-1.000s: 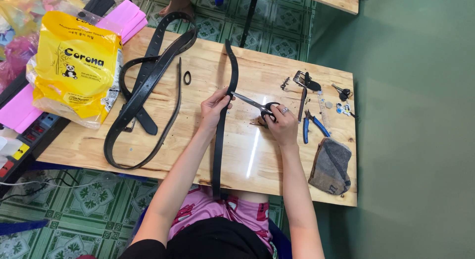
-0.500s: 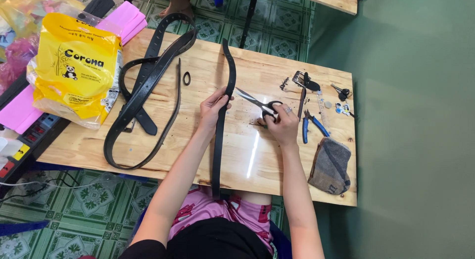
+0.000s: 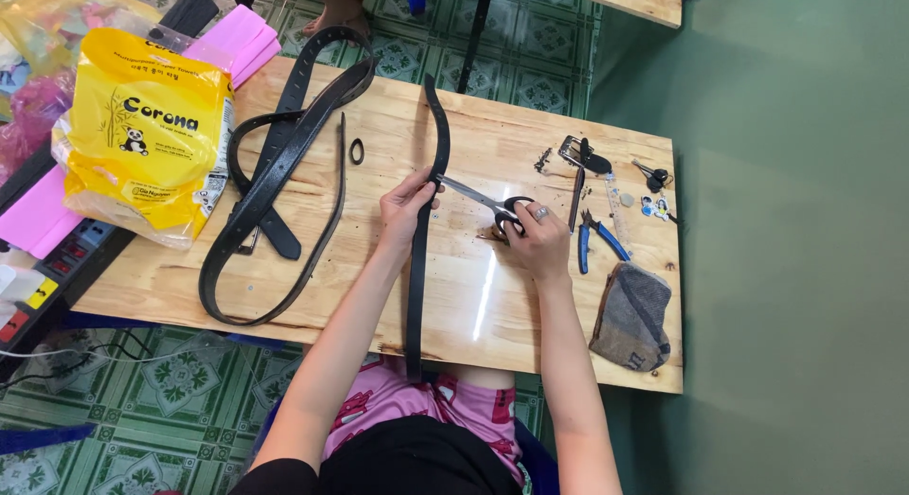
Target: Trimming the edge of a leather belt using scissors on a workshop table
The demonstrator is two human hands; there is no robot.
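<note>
Scissors (image 3: 492, 206) meet the long black strap (image 3: 418, 268) about a third of the way down from its far end, blades pointing left with their tips at the strap's right edge. The right hand (image 3: 538, 241) has its fingers closed through the dark handles; the left hand (image 3: 407, 209) pinches the strap between thumb and fingertips just beside the blades. The strap runs from the far edge of the wooden table (image 3: 473, 306) down over the near edge toward the lap, and it looks whole, so the cut seems barely begun, if at all. Dark specks on the wood near the blades may be earlier trimmings, though they are too small to tell.

Left of the strap lies a loose heap of black belts (image 3: 275, 187), with a small ring (image 3: 356, 151) between; beyond them a yellow bag (image 3: 142, 135) sits at the left edge. On the right, blue-handled pliers (image 3: 597, 241), small hardware and a grey pouch (image 3: 632, 315) crowd the right edge. Bare wood remains near the body, between strap and pouch.
</note>
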